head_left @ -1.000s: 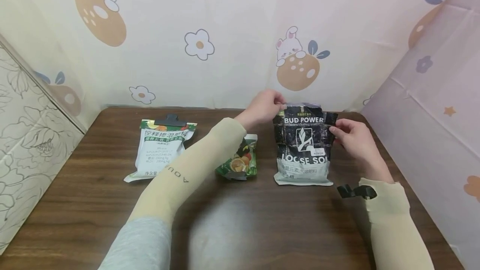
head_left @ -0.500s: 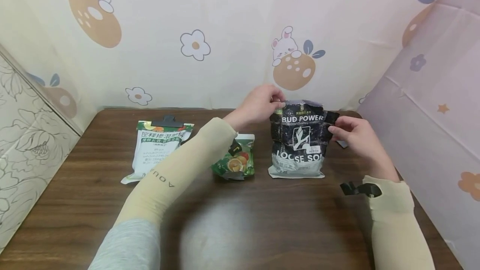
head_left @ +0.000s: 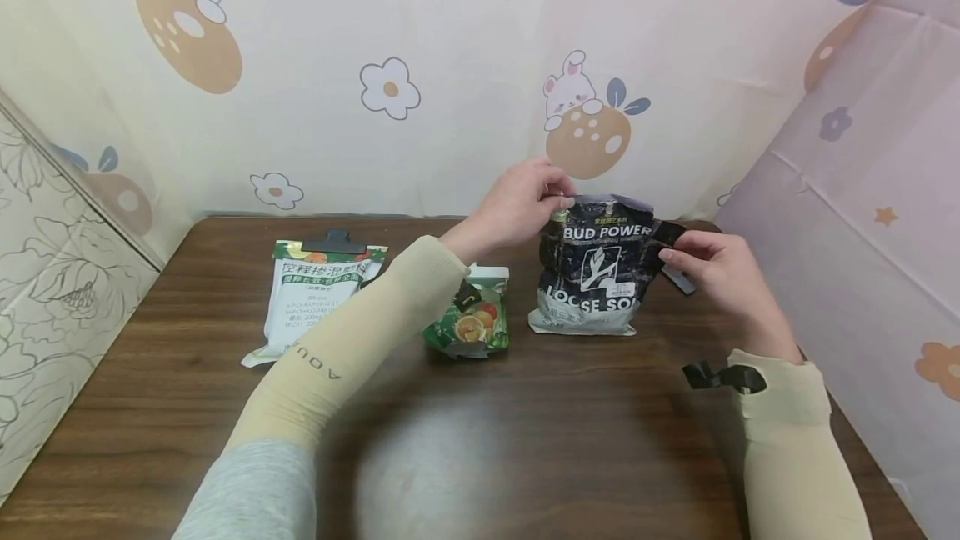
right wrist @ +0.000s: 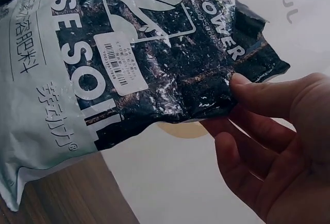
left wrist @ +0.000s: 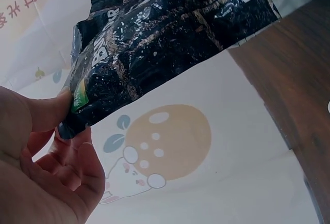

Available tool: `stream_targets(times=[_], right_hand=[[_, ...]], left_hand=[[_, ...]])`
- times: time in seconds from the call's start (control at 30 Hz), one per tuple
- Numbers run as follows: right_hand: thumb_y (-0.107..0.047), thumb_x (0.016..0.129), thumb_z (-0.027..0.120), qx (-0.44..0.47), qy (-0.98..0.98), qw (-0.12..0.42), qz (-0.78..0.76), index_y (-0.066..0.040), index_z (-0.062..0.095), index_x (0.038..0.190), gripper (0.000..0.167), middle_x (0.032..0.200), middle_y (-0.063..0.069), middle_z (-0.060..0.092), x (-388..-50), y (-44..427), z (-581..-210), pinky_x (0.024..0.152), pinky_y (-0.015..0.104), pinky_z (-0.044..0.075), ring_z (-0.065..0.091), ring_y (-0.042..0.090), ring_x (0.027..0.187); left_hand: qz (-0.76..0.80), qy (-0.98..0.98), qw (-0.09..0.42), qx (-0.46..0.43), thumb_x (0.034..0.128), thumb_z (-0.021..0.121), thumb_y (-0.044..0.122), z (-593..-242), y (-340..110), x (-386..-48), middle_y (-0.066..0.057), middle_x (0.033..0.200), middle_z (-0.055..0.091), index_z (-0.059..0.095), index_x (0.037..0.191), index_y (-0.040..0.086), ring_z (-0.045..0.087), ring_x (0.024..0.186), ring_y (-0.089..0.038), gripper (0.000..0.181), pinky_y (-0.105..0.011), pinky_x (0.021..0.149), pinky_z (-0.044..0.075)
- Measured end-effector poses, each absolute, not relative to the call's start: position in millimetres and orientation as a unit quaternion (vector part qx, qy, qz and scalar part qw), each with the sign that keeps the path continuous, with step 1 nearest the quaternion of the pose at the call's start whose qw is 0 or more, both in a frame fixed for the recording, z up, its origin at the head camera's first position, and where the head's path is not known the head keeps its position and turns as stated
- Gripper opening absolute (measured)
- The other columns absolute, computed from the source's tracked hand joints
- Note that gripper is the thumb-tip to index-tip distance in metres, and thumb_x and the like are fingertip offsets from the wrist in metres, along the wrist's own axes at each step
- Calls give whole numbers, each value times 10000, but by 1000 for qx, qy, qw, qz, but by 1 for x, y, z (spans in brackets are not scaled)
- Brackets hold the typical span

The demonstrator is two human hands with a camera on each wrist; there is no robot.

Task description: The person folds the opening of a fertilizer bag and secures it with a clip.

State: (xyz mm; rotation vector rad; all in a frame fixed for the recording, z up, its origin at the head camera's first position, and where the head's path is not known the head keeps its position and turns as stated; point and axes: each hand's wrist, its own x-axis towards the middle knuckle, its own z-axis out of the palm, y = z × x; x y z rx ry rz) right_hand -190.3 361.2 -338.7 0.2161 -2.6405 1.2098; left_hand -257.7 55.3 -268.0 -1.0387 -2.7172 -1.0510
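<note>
In the head view a crumpled black-and-white fertilizer bag point(head_left: 596, 261) marked LOOSE SOIL stands at the table's back right. My left hand point(head_left: 521, 205) pinches its top left corner between thumb and fingers. At the upper right edge, my right hand point(head_left: 716, 273) pinches the film the same way. Both grips show in the wrist views: the left thumb point(left wrist: 49, 110) presses by a green patch, while the right thumb point(right wrist: 268, 97) lies on the black front. What the bag contains is hidden.
A white-and-green fertilizer bag point(head_left: 315, 290) with a black clip point(head_left: 337, 240) lies at the left of the brown table point(head_left: 525, 448). Between the bags lies a small green packet point(head_left: 472, 323) with fruit pictures. A small grey-blue object point(head_left: 678, 280) shows behind the right bag. Patterned curtains border the table.
Both hands have shifted the black-and-white bag back and slightly left, and its lower edge has risen in the head view. The grey-blue object behind it has come into sight.
</note>
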Motion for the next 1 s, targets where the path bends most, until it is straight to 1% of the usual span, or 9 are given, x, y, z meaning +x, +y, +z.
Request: stream_targets(times=[0.13, 0.23, 0.33, 0.5, 0.57, 0.63, 0.83, 0.93, 1.0], right_hand=[[-56, 902, 731, 61, -893, 116, 431, 49, 708, 937, 113, 679, -37, 593, -190, 362, -339, 497, 261, 352, 454, 102, 647], [-83, 895, 749, 55, -888, 124, 439, 22, 723, 922, 112, 659, -61, 570, -189, 360, -339, 487, 266, 348, 445, 106, 633], [-103, 893, 758, 60, -885, 123, 444, 1, 730, 920, 111, 689, -103, 593, -188, 357, -339, 506, 250, 362, 460, 96, 656], [-42, 890, 741, 65, -888, 121, 439, -54, 742, 900, 16, 726, -130, 627, -188, 355, -341, 527, 227, 389, 492, 82, 674], [-18, 884, 740, 65, -889, 121, 436, -59, 738, 890, 41, 736, -135, 626, -189, 355, -341, 536, 222, 395, 502, 79, 677], [-15, 875, 748, 68, -890, 118, 434, -27, 722, 905, 42, 760, -142, 628, -189, 355, -342, 559, 208, 407, 519, 71, 691], [38, 858, 743, 98, -890, 99, 435, 66, 669, 1047, 205, 846, -186, 655, -192, 359, -343, 618, 152, 464, 598, 6, 725], [85, 870, 703, 120, -885, 95, 440, 89, 661, 1080, 214, 884, -179, 674, -193, 360, -342, 629, 148, 474, 612, -3, 753], [81, 899, 668, 123, -880, 91, 449, 88, 668, 1093, 194, 905, -168, 681, -193, 360, -341, 641, 154, 479, 621, 20, 770]], left_hand=[[-340, -875, 33, -344, 978, 654, 183, -266, 55, -256, 17, 993, 590, 728, 1069, 111, 565, 941, -112, 137, -227, 851, 428], [-352, -866, 44, -352, 975, 659, 168, -266, 54, -256, 10, 984, 588, 731, 1053, 101, 567, 936, -116, 126, -233, 852, 430], [-366, -861, 51, -351, 972, 665, 153, -270, 52, -256, 11, 998, 598, 732, 1034, 98, 567, 944, -119, 107, -235, 863, 426], [-383, -853, 54, -350, 967, 673, 164, -276, 49, -256, 35, 999, 612, 723, 1002, 117, 577, 942, -103, 77, -237, 874, 428], [-386, -850, 54, -355, 971, 669, 183, -277, 49, -257, 39, 988, 615, 715, 992, 121, 580, 931, -97, 80, -234, 868, 432], [-383, -850, 46, -358, 979, 658, 206, -277, 50, -257, 42, 983, 621, 706, 999, 125, 578, 918, -92, 96, -228, 856, 432], [-346, -863, 12, -368, 1003, 613, 277, -271, 59, -255, 53, 1051, 656, 698, 1085, 147, 573, 951, -85, 176, -211, 859, 421], [-334, -864, 9, -378, 1007, 600, 307, -267, 66, -253, 61, 1087, 673, 700, 1118, 158, 582, 991, -69, 211, -200, 886, 414], [-329, -864, 8, -381, 1009, 592, 330, -265, 70, -252, 70, 1098, 682, 701, 1131, 169, 586, 1001, -54, 230, -190, 892, 410]])
